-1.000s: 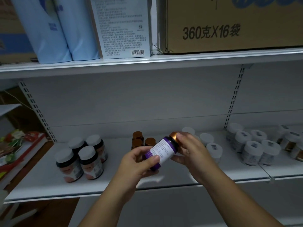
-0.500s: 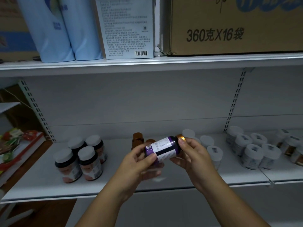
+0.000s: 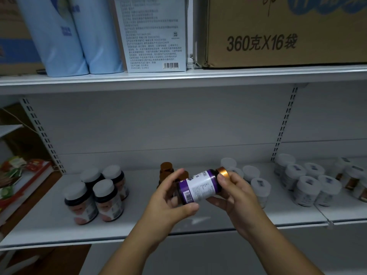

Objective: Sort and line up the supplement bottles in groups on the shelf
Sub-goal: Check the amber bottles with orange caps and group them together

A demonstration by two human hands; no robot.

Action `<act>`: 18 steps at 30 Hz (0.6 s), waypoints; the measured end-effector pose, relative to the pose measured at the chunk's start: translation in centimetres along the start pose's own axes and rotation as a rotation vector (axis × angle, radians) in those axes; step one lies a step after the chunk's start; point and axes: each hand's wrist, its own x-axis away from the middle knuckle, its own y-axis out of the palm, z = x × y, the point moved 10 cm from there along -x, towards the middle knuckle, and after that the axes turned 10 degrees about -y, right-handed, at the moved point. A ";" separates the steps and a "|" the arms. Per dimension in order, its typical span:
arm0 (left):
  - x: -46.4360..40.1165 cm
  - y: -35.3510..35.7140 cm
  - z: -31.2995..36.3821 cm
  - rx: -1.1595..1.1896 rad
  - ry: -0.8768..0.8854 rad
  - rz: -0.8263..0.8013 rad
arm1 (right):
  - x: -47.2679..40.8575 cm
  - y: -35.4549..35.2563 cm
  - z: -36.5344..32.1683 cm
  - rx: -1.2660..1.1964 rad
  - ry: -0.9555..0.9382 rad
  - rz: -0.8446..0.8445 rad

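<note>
A purple bottle (image 3: 200, 185) with a white label and a copper cap lies almost sideways in both hands, above the shelf's front. My left hand (image 3: 168, 205) grips its base end, and my right hand (image 3: 236, 195) holds the cap end. Behind them stand brown-capped bottles (image 3: 166, 171), partly hidden. Several dark bottles with white caps (image 3: 95, 195) stand grouped at the left. White-capped bottles (image 3: 258, 185) stand right of my hands, and more white-capped bottles (image 3: 305, 185) lie beyond the shelf upright.
The white shelf (image 3: 49, 225) has bare board at front centre. The upper shelf carries two light blue bottles (image 3: 69, 36), a printed box (image 3: 155, 34) and a cardboard carton (image 3: 278, 30). Packets (image 3: 14, 175) lie on a lower rack at far left.
The purple bottle has been turned in both hands from tilted upright to nearly sideways, its barcode now facing me. The hands stayed above the shelf's front.
</note>
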 end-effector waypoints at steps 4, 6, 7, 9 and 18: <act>0.0 -0.3 0.1 0.038 -0.017 0.027 | 0.0 0.2 0.1 -0.041 -0.010 -0.010; -0.1 -0.7 0.3 0.050 0.026 0.062 | 0.1 0.4 0.4 -0.036 0.013 -0.002; 0.0 -0.7 0.5 0.023 0.056 0.084 | 0.2 0.5 0.8 -0.004 0.037 0.000; 0.2 -0.7 0.7 -0.083 0.114 0.129 | 0.3 0.6 1.4 0.068 0.080 -0.001; -0.4 -0.4 -0.8 -0.064 -0.024 0.057 | -0.3 0.4 1.1 -0.059 0.028 -0.035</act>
